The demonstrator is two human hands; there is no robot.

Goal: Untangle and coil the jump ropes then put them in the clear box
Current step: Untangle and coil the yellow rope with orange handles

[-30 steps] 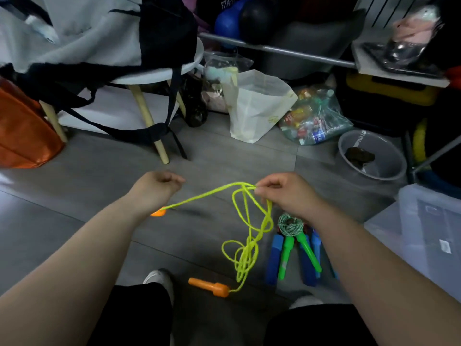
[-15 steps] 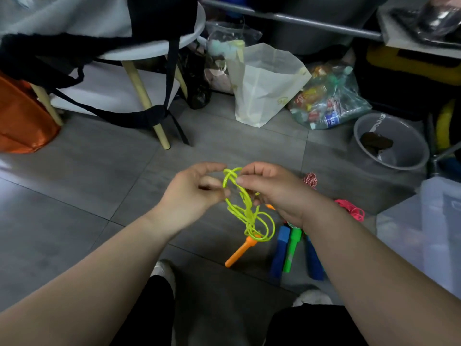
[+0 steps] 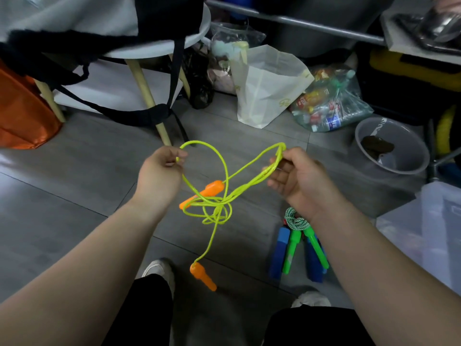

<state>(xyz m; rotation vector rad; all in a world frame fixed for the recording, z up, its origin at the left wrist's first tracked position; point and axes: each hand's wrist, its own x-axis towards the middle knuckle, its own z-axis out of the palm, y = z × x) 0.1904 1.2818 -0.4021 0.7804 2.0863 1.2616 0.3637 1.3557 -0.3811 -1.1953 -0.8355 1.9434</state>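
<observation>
A neon yellow-green jump rope (image 3: 225, 193) with two orange handles hangs tangled between my hands above the grey floor. My left hand (image 3: 161, 174) pinches one loop of it at the upper left. My right hand (image 3: 295, 174) grips a bundle of strands at the upper right. One orange handle (image 3: 203, 192) hangs in the tangle, the other (image 3: 202, 275) dangles low between my knees. More jump ropes with green and blue handles (image 3: 298, 248) lie on the floor under my right forearm. The clear box (image 3: 434, 236) stands at the right edge.
A white stool (image 3: 149, 96) draped with a black-strapped bag stands at the back left beside an orange bag (image 3: 22, 111). A white paper bag (image 3: 267, 88), a plastic bag of bottles (image 3: 329, 103) and a grey bowl (image 3: 391, 148) sit behind.
My hands have moved apart from each other, spreading the rope into wide loops. One orange handle has dropped lower between my knees.
</observation>
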